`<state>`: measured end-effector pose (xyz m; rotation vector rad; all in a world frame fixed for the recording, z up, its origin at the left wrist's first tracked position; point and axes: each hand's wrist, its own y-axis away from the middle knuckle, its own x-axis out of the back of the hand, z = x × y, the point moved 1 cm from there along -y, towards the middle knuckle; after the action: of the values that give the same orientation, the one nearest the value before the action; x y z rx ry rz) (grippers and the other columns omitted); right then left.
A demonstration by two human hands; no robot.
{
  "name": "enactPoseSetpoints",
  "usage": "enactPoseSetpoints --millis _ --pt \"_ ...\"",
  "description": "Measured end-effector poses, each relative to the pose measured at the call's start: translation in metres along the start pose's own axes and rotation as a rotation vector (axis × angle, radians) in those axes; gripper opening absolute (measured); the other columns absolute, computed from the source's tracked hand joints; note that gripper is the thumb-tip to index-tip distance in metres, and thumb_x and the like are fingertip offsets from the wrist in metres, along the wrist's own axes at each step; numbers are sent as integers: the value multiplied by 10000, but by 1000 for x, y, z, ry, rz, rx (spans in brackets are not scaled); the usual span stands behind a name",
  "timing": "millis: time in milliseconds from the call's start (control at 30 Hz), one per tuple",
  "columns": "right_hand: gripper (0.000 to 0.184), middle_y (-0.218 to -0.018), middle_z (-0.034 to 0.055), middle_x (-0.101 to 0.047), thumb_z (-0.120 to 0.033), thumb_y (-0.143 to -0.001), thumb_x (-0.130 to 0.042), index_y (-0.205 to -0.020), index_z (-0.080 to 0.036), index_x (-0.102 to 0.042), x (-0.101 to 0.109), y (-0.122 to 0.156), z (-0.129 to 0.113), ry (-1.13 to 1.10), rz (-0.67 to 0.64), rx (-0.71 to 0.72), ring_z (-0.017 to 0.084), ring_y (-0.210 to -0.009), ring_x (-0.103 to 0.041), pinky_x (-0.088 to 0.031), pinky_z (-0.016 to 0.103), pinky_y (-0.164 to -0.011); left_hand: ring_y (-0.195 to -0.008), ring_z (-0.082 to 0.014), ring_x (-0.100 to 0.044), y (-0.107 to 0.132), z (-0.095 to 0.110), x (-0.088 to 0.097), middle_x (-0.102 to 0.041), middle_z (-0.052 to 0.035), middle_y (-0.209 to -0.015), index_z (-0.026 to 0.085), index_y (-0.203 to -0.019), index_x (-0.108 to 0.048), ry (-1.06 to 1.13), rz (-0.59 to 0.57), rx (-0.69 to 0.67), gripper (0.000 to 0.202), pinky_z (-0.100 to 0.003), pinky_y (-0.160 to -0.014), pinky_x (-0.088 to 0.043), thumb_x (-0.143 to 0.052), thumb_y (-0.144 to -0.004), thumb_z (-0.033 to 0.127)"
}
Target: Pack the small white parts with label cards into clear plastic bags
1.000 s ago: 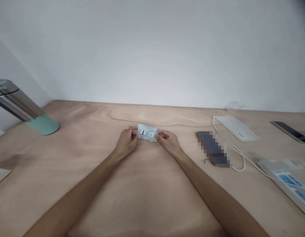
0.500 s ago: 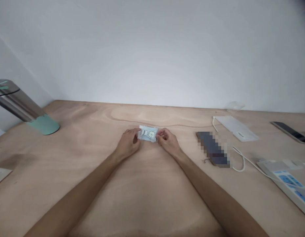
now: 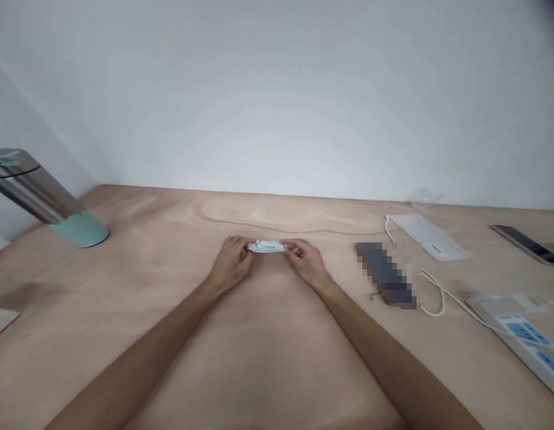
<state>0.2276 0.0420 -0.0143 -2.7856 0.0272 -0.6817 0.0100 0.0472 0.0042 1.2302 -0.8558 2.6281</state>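
A small clear plastic packet (image 3: 267, 246) with a wristwatch inside lies nearly flat, low over the wooden table (image 3: 277, 358). My left hand (image 3: 230, 264) pinches its left end with closed fingers. At the packet's right end, my right hand (image 3: 306, 261) holds it the same way. Both forearms stretch out from the near edge to the middle of the table.
A steel bottle with a mint-green base (image 3: 43, 200) leans at the far left. To the right lie a blurred dark object (image 3: 386, 273), a white flat device with a cable (image 3: 427, 237), a phone (image 3: 528, 243) and a white power strip (image 3: 523, 337).
The packet has tipped from facing me, with the watch dial showing, to lying almost flat and edge-on. Both hands stayed at its ends and dropped slightly.
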Motion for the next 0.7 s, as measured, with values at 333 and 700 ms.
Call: enactPoseSetpoints --millis 333,700 --pt "210 -909 49 -670 -389 -786 -629 -860 -210 -708 0 0 -3 11 50 70 139 -692 -587 -477 270 -647 -869 -200 -539 -1 2 6 -585 -45 -847 188 -855 -609 70 115 67 152 -364 -844 -445 -486 -771 158" --pt "391 -713 -2 -619 -456 -782 -610 -1079 -202 -622 0 2 -1 -6 69 -51 129 -569 -514 -433 244 -543 -732 -143 -603 2 -1 -3 -611 -23 -857 175 -1152 -458 314 23 242 363 -289 -697 -515 -548 -808 247"
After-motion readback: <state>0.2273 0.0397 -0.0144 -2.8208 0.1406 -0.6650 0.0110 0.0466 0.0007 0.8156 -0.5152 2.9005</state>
